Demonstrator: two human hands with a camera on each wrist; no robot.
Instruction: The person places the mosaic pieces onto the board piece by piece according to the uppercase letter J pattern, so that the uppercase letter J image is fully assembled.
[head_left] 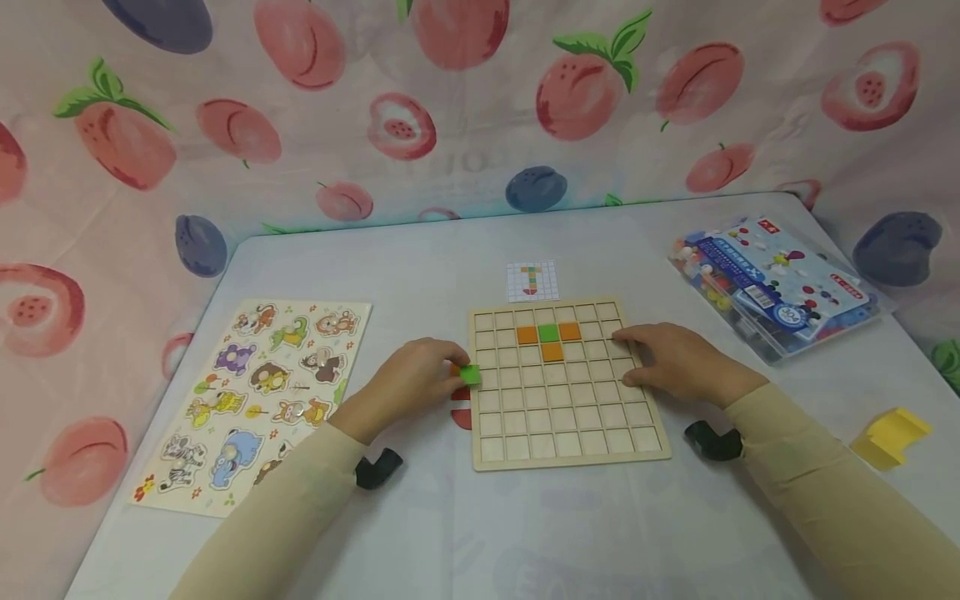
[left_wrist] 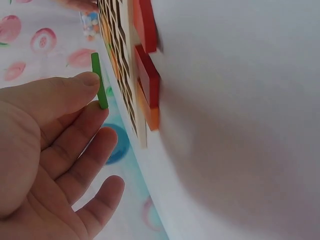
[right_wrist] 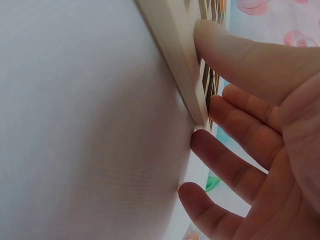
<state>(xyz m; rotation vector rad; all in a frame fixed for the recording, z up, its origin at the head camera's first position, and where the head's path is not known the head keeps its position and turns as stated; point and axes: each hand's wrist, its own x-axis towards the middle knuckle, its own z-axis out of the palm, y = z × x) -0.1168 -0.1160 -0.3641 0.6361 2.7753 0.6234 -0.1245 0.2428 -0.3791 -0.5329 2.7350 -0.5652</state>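
Note:
My left hand [head_left: 408, 379] pinches a green square tile [left_wrist: 99, 80] between thumb and fingertips, at the left edge of the wooden grid board [head_left: 572, 463]. In the left wrist view the tile stands clear of the table. Set in the board's upper cells are a green tile [head_left: 549, 333] between two orange ones, with another orange tile [head_left: 552, 352] below it. My right hand [head_left: 686, 362] rests its thumb and fingertips on the board's right edge. Red pieces [left_wrist: 148, 71] and an orange piece [left_wrist: 151, 116] lie along the board's left side, partly hidden by my left hand in the head view.
Behind the board lies a small pattern card [head_left: 532, 282]. An animal puzzle board [head_left: 300, 337] is at the left, partly under my left forearm. At the back right sits a clear plastic case [head_left: 776, 283] of colourful parts; a yellow piece [head_left: 890, 437] lies near the right edge.

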